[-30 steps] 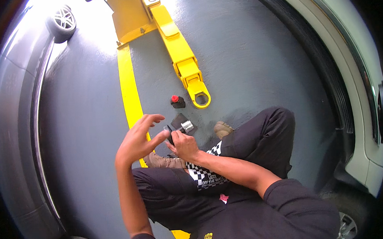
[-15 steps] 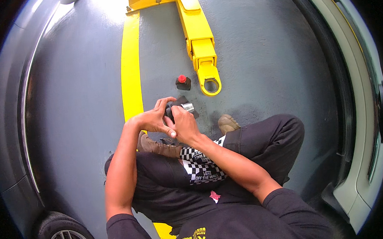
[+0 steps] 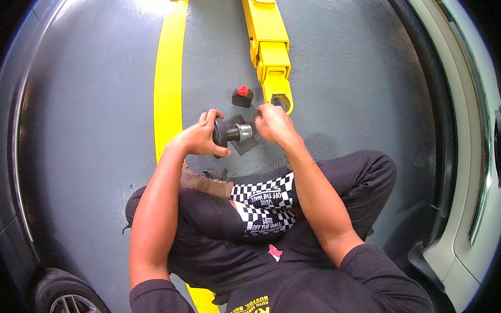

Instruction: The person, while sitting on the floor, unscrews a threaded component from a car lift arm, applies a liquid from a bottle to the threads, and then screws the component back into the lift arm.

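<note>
My left hand (image 3: 202,135) grips a lift arm pad (image 3: 220,136) by its round black disc, fingers over the top and thumb below. From the disc a threaded stem (image 3: 233,134) points right and ends in a silver collar (image 3: 244,132). My right hand (image 3: 275,123) is off the pad, just right of the collar and near the ring end of the yellow lift arm (image 3: 274,60). Its fingers are curled in; what they hold, if anything, is hidden. Under the pad, a dark flat piece (image 3: 248,146) lies on the floor.
A small black bottle with a red cap (image 3: 243,96) stands beyond my hands. A yellow stripe (image 3: 170,87) runs along the grey floor. Cars flank me: a wheel (image 3: 72,309) at lower left, a pale car body (image 3: 462,259) at right. My crossed legs (image 3: 352,191) are close below.
My right hand has let go of the pad and moved right and farther out, toward the lift arm's ring. The threaded stem now shows. My left hand keeps its hold; the whole view has shifted slightly.
</note>
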`<state>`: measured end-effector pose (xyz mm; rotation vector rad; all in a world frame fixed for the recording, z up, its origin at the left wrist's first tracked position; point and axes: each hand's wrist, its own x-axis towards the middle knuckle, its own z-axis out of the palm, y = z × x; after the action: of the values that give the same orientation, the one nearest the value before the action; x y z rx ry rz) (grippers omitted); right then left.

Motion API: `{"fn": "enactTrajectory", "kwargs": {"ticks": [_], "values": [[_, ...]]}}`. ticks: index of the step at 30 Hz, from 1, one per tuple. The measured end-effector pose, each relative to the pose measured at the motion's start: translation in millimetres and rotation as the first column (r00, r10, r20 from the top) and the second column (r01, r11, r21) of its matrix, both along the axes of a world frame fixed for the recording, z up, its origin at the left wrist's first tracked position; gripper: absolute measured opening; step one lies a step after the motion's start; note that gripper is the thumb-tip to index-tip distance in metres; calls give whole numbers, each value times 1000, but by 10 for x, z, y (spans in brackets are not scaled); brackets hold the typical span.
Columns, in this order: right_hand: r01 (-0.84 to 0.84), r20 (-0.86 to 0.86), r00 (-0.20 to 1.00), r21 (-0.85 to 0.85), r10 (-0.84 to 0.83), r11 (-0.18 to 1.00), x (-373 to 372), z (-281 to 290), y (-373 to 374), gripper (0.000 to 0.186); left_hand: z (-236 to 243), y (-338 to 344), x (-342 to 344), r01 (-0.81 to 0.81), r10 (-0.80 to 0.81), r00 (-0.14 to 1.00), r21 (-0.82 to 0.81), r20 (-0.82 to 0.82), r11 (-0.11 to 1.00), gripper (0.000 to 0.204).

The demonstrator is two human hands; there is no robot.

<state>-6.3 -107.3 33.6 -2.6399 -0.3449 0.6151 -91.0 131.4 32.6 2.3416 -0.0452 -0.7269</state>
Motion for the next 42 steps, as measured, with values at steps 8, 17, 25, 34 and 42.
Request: {"fn": "enactTrajectory", "kwargs": {"ticks": [8, 17, 25, 34, 42], "values": [[110, -47, 993, 98, -106, 989, -124, -560, 60, 26, -100, 93, 130, -25, 30, 995, -52, 96, 998, 110], [-69, 74, 996, 191, 56, 979, -449, -677, 108, 46, -34, 410, 98, -9, 10, 994, -13, 108, 1000, 96], [-45, 48, 998, 18, 44, 999, -547, -540, 356, 76, 219, 440, 147, -127, 133, 983, -55, 128, 990, 90], [33, 143, 988, 118, -50, 992, -536, -610, 368, 65, 72, 510, 112, -85, 88, 985, -28, 150, 996, 88], [64, -169, 984, 72, -51, 995, -232, -744, 320, 51, -15, 512, 116, -76, 77, 990, -11, 118, 997, 92]]}}
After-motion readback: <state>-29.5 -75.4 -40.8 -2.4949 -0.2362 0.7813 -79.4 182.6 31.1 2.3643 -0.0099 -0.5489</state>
